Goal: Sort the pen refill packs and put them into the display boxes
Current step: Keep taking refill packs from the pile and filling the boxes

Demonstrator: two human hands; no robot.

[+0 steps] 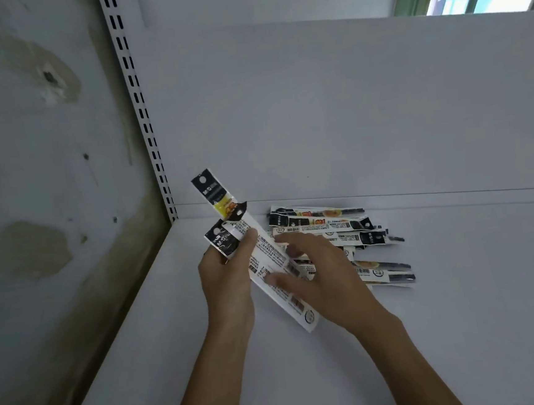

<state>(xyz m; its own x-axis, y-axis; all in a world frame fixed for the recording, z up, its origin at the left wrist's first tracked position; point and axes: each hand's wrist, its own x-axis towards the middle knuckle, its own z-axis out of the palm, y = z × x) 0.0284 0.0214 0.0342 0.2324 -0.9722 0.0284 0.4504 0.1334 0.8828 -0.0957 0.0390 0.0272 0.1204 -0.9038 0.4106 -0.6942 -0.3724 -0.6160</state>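
Gripping a fanned bundle of refill packs (266,260) in the left hand (225,280) above the white shelf (462,314); steadying it with the right hand (324,278), fingers loosely spread. Best to square edges and turn headers one way before drawing more from the pile (326,226) just behind. Long narrow sleeves: black punched tops, white printed backs.
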